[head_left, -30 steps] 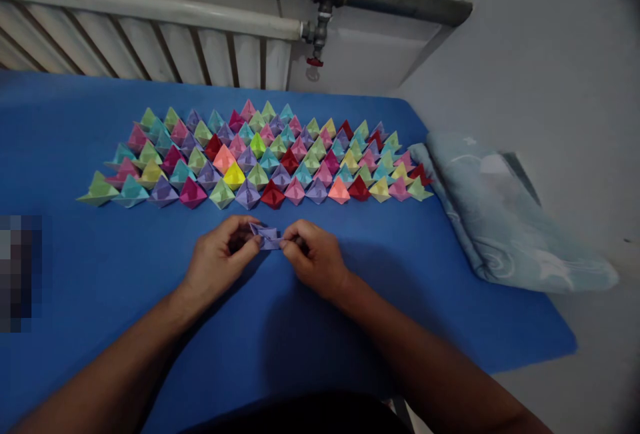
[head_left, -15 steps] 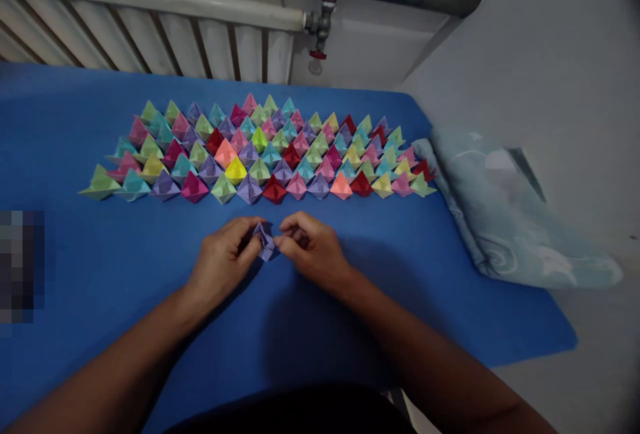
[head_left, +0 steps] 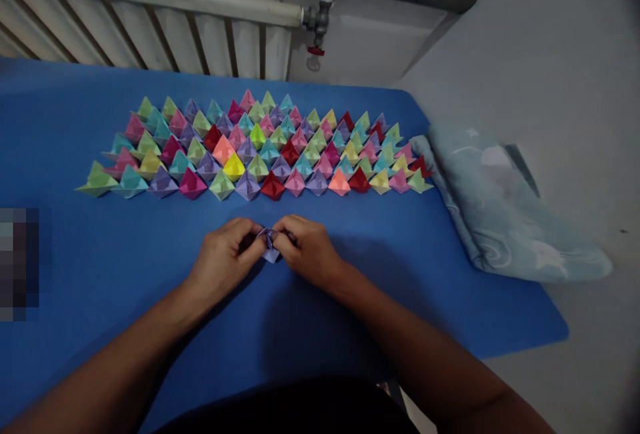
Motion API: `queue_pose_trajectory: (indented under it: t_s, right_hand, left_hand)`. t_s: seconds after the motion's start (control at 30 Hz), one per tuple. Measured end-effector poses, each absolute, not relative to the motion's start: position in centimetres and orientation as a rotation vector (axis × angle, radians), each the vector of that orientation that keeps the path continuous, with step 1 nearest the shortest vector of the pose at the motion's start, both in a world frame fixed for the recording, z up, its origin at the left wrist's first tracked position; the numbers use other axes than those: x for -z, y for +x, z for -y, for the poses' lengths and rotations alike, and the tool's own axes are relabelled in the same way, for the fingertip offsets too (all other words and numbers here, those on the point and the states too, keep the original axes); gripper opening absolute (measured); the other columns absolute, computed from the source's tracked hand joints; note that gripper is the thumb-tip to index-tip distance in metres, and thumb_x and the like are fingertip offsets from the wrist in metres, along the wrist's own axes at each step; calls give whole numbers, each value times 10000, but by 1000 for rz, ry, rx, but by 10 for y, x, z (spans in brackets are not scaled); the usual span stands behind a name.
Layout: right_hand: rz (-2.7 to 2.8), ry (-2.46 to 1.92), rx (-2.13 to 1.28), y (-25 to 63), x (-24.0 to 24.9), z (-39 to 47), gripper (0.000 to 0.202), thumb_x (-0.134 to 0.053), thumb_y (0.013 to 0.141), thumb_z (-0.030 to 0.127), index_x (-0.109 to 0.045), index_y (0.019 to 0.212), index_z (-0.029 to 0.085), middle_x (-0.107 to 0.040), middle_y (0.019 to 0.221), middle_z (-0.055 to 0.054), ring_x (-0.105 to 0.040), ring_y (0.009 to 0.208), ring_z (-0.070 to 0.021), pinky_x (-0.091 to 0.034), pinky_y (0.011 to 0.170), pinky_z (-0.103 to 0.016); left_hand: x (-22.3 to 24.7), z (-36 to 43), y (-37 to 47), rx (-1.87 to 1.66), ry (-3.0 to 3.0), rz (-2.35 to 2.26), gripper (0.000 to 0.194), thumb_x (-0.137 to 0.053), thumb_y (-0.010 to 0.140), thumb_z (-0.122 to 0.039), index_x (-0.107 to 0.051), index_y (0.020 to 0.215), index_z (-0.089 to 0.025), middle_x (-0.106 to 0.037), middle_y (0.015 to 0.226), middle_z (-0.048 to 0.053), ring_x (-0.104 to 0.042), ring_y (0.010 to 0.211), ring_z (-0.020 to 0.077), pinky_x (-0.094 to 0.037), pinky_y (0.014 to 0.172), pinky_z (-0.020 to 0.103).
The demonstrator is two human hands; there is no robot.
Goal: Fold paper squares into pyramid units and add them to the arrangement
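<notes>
A small folded purple paper piece (head_left: 271, 255) is held between my two hands, just above the blue surface. My left hand (head_left: 227, 247) pinches its left side between thumb and fingers. On its right side, my right hand (head_left: 309, 245) pinches it the same way. Fingertips cover much of the paper, so its full shape is hidden. Beyond my hands, many-coloured folded paper boats (head_left: 247, 185) stand in close rows, each with a pointed middle.
The blue table (head_left: 210, 327) spreads under everything. A folded light-blue patterned cloth (head_left: 505, 221) lies at the right, against the wall. Behind the table are a white radiator (head_left: 165, 37) and a pipe with a red valve (head_left: 316, 51). A pixelated patch covers something at the left edge.
My right hand has moved left and closed on the right side of the purple paper. My left hand keeps its pinch. The view has shifted slightly.
</notes>
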State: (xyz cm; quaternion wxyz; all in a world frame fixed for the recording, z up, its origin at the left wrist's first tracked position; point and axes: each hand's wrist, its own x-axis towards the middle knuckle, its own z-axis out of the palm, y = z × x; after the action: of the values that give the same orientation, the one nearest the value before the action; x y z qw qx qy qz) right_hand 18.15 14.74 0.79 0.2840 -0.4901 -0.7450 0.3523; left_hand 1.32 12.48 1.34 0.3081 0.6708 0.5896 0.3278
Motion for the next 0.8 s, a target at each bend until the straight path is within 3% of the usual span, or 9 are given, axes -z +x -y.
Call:
queue_pose_trajectory:
  t_s: [0.6,0.8]
  right_hand:
    - [2112,-1259,-938,179,-7,-146,104,-558,880,150,-623,809,190,-601,762,9,-544,716,-121,-383,678,-243]
    - [2035,-1241,-1013,182,-4,-148,117,-569,841,126,-614,762,199,-599,715,35,-524,646,-95,-384,631,-222]
  left_hand:
    - [-14,-122,20,-874,1863,-1631,191,-484,846,-316,-570,700,-228,-603,705,6,-578,676,168,-433,646,296]
    - [-14,-120,18,-948,1866,-1574,158,-569,819,-327,-645,907,-220,-646,831,9,-575,642,146,-454,611,282]
